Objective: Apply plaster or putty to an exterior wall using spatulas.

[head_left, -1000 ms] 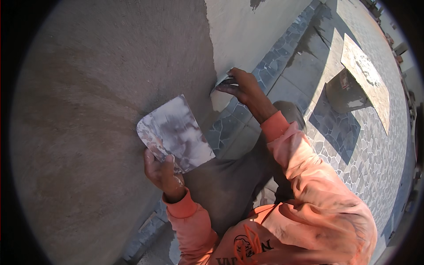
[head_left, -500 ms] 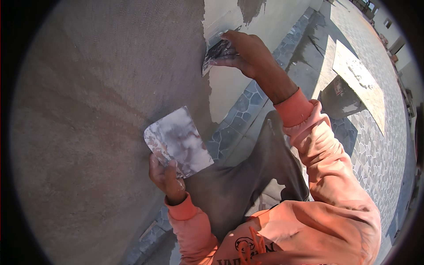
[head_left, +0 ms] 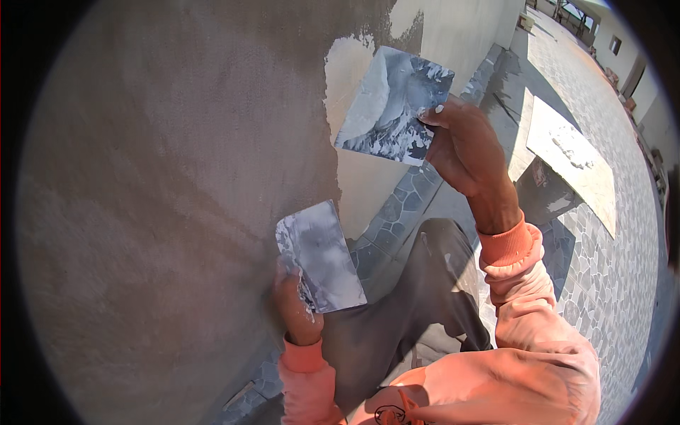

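Note:
My right hand (head_left: 471, 145) pinches a flat rectangular metal putty blade (head_left: 407, 81) by its edge. Its face is turned toward me, smeared with grey-white putty. The blade is in front of the wall (head_left: 177, 177); I cannot tell whether its far edge touches. Lower and to the left, my left hand (head_left: 297, 304) grips a second putty blade (head_left: 326, 251), which has rounded corners and white putty along its left side. Behind both blades, a dark grey-brown coat on the wall meets a paler area (head_left: 372, 188) along a ragged edge.
On the right, a pale board (head_left: 598, 177) with a lump of white putty (head_left: 570, 145) rests on a dark bucket (head_left: 545, 195). Stone-patterned paving (head_left: 602, 283) spreads beyond it. A strip of similar stone (head_left: 393, 212) follows the wall's foot, beside my bent knee (head_left: 446, 248).
My right hand has drawn back from the wall, down and to the right, turning its blade's face toward me. My left hand and its blade have shifted right and down.

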`<state>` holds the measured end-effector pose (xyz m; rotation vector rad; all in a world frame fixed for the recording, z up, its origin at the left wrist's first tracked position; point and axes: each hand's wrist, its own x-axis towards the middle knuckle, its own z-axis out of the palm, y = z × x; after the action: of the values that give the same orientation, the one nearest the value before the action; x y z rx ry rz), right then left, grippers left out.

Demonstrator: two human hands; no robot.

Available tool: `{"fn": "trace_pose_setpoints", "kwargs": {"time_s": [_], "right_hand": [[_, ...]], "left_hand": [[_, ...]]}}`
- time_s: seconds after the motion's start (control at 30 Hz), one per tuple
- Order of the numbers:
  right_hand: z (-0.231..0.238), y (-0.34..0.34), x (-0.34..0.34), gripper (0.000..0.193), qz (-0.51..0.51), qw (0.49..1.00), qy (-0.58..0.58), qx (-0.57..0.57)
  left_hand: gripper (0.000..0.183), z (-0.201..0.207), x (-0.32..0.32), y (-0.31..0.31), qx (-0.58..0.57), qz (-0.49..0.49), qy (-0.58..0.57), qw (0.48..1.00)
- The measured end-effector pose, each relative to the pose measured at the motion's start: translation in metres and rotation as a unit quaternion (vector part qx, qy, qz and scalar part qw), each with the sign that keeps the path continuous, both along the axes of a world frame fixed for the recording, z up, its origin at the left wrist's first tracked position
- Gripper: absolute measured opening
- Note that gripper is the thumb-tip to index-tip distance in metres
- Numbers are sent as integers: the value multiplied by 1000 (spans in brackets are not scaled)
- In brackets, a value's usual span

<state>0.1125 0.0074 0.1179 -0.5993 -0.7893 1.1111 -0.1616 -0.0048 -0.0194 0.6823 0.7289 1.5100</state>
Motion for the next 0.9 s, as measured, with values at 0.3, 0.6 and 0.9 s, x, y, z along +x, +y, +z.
{"fn": "trace_pose_setpoints", "kwargs": {"time_s": [0.3,0.6,0.9], "right_hand": [[-20,-63,-24,44,-160,824,-542,37],[-78,-81,34,54,-153,564,-782,220],[-121,-152,213,60,-356,580,-732,-40]], "left_hand": [[35,31,54,24,-82,-289,-57,952],[39,30,98,20,-28,-290,-39,956],[44,3,135,17,244,-229,346,876]]}}
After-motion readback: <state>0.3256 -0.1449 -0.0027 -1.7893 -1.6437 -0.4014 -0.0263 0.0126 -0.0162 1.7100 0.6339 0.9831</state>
